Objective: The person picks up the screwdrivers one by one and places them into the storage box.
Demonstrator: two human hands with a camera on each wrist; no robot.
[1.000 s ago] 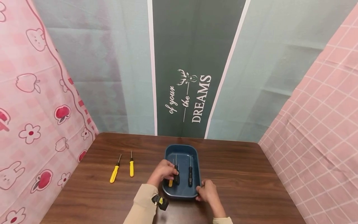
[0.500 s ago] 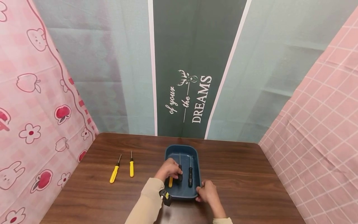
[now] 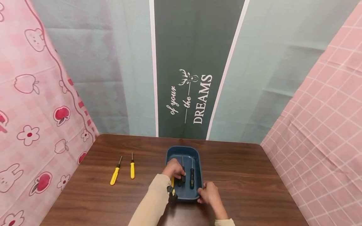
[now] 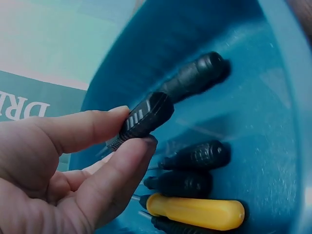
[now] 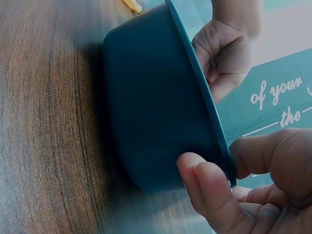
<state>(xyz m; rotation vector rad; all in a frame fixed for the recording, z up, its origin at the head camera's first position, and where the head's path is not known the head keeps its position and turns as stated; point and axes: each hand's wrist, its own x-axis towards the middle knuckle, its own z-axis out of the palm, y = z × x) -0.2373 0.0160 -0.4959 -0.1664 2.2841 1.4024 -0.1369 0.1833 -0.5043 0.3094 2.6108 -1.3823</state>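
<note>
My left hand (image 3: pixel 173 168) is inside a blue plastic tub, pinching the handle of a black screwdriver (image 4: pixel 146 116) between thumb and finger. In the left wrist view, another black screwdriver (image 4: pixel 195 75) lies just beyond it on the tub floor. Further black-handled screwdrivers (image 4: pixel 197 155) and a yellow-handled screwdriver (image 4: pixel 200 212) lie side by side nearer the hand. My right hand (image 3: pixel 209 193) grips the near right corner of the blue tub (image 5: pixel 151 97), thumb and finger on either side of its rim. In the head view the left wrist partly covers the yellow handle.
Two yellow screwdrivers, one tilted (image 3: pixel 114 176) and one nearly straight (image 3: pixel 132 169), lie on the brown wooden table (image 3: pixel 240 175) left of the tub. A printed curtain (image 3: pixel 183 62) hangs behind the table, with pink cloths on both sides.
My left hand has shifted right inside the tub with the pinched black screwdriver, bringing it closer to the one at the right. The right hand keeps its hold on the corner.
</note>
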